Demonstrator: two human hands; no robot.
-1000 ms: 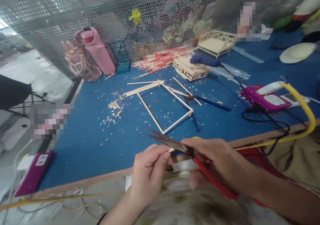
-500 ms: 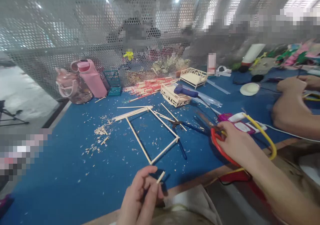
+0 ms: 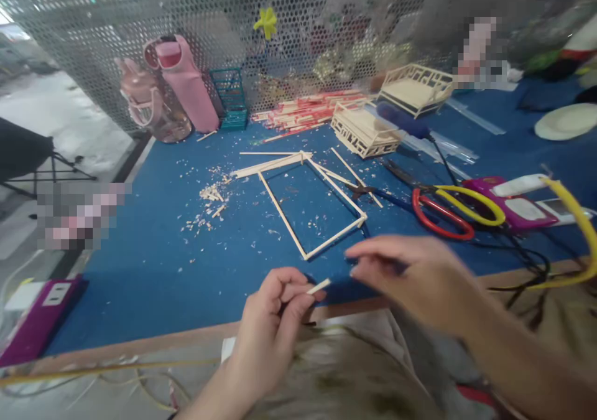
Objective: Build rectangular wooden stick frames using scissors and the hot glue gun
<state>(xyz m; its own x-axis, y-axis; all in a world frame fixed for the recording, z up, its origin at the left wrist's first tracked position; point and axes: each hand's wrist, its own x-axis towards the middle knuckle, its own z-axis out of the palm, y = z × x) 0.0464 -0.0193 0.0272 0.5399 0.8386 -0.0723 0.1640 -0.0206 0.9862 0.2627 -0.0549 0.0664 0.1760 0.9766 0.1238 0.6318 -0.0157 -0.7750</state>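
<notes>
Between thumb and fingers, my left hand (image 3: 277, 311) pinches a short wooden stick (image 3: 319, 287) near the table's front edge. My right hand (image 3: 410, 277), slightly blurred, is in the air to the right of that stick, its thumb and fingers apart and holding nothing. Just beyond both hands lies a four-sided frame of thin wooden sticks (image 3: 282, 214) on the blue tabletop (image 3: 153, 270). Scissors with one red and one yellow handle (image 3: 443, 221) rest on the table past my right hand. Blue-handled pliers (image 3: 361, 191) lie against the frame's right side.
Two small slatted wooden pieces (image 3: 366, 134) stand at the back, a blue glue gun (image 3: 401, 118) by the nearer one. Red-tipped sticks (image 3: 308, 112) are piled by the mesh screen (image 3: 196, 9). Pink bottles (image 3: 186, 84), wood scraps (image 3: 212, 193) and a purple power strip (image 3: 504, 186) are also around.
My right hand has let go of the scissors, which now lie on the table, and has moved left toward my left hand. The view has tilted down; the left hand keeps the stick.
</notes>
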